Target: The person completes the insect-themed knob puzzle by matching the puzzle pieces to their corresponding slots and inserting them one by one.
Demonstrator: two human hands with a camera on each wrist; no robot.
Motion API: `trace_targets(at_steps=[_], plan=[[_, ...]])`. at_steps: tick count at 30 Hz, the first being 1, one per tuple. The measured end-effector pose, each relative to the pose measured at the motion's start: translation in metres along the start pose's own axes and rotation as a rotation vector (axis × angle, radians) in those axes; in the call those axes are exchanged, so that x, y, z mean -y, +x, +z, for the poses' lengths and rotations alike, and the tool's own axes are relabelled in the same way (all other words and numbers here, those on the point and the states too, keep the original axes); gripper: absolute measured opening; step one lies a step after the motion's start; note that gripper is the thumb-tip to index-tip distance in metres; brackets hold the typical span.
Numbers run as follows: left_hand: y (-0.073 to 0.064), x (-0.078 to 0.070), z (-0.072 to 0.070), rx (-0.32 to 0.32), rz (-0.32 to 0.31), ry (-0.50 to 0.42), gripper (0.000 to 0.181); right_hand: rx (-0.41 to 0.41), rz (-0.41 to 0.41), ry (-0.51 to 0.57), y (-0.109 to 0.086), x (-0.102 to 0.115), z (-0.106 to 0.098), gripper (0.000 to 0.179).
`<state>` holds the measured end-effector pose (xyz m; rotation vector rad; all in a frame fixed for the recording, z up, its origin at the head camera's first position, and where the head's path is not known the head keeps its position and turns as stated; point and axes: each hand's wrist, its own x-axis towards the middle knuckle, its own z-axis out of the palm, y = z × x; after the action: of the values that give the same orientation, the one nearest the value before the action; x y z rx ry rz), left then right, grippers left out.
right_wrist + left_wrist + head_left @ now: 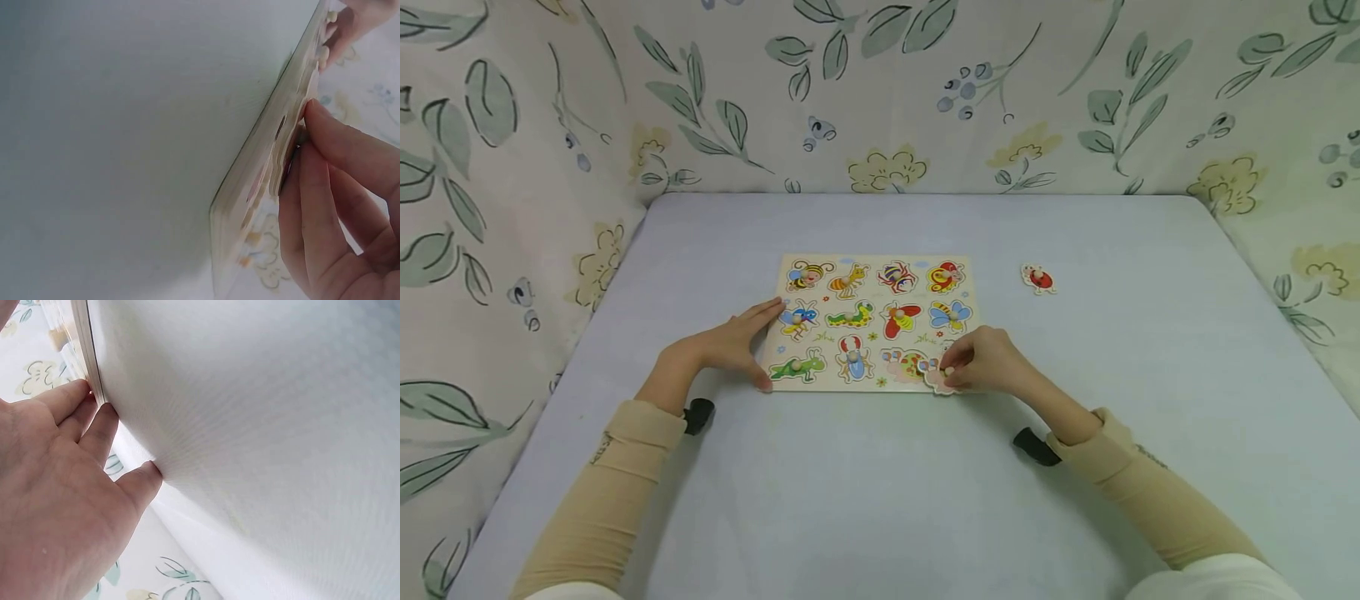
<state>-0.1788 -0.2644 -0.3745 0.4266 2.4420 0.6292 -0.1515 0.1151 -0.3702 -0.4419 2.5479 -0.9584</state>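
Note:
A wooden peg puzzle board [842, 259] lies flat on the table, with rows of insect pieces set into it, such as a bee [806, 275] and a caterpillar [850, 317]. My left hand [726, 343] rests at the board's left edge, fingers extended, fingertips touching the rim and thumb spread near the lower left corner. Over the bottom right part of the board, my right hand [987, 362] pinches a pale-edged wooden puzzle piece [933, 379] between thumb and fingers. In the right wrist view, this piece [279, 172] lies close over the board's surface. Its picture is mostly hidden by the fingers.
A red ladybug piece [1039, 279] lies on the white table [850, 500], right of the board's upper corner. Leaf-patterned fabric [887, 100] hangs behind the table and along both sides. A dark wrist device [1036, 447] sits below each wrist.

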Motion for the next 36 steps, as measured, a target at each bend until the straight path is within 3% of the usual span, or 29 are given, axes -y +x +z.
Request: trace_targets(at_steps=[17,36], plan=[[0.000,0.001,0.001,0.000,0.007,-0.014,0.124,-0.016,0.017,0.020,0.019,0.023,0.016,0.008],[0.000,0.000,0.000,-0.001,0.001,-0.012,0.123,0.021,0.058,-0.013,0.034,0.040,0.024,0.008]])
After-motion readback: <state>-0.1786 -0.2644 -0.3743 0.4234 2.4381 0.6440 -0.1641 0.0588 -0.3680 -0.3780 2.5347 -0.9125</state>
